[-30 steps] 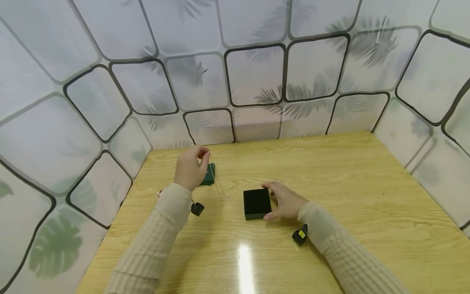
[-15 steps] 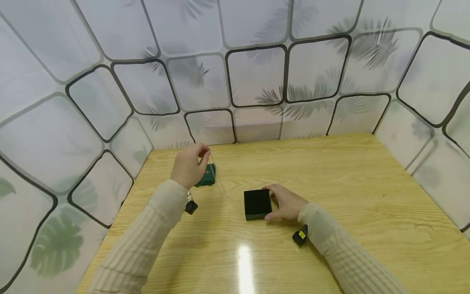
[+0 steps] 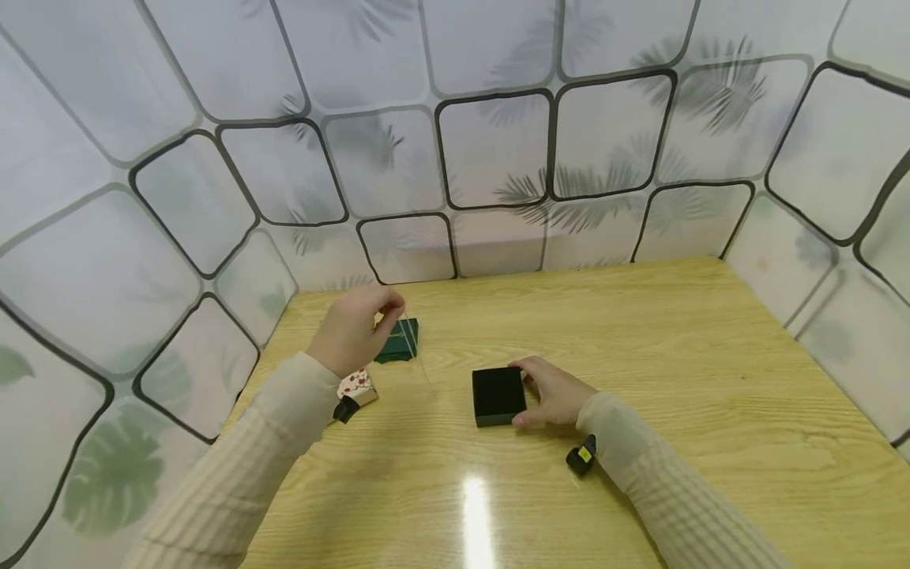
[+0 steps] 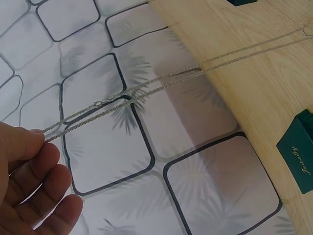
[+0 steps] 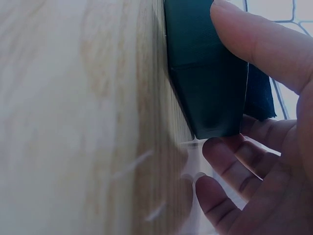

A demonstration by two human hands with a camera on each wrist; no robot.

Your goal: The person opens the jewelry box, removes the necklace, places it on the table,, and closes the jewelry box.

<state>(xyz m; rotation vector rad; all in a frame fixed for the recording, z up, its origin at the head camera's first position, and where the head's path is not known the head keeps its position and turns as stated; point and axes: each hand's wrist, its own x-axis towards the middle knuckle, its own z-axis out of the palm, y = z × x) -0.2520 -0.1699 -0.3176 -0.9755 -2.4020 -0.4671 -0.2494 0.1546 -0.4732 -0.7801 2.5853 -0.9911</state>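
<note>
In the head view my left hand (image 3: 358, 328), raised over the left part of the table, pinches a thin silver necklace (image 4: 198, 69) between thumb and forefinger. The chain hangs in two strands, with a small clasp showing near the fingers in the left wrist view. Its lower end dangles left of an uncovered jewelry box (image 3: 498, 393) with a black insert. My right hand (image 3: 554, 393) holds that box from the right, thumb on the near corner and fingers at the far one. The right wrist view shows the box's dark green side (image 5: 210, 98) close to the tabletop.
Behind the left hand lies a green box lid (image 3: 398, 341) with gold lettering. A small box with a red floral pattern (image 3: 359, 386) sits nearer, partly covered by the left wrist camera (image 3: 346, 409). A patterned curtain (image 3: 498, 150) encloses the wooden table (image 3: 675, 340) at the back and sides.
My left forearm has swung left and the hand has dipped slightly, the necklace still pinched. More of the green lid and the floral box shows. The right hand and jewelry box stay put.
</note>
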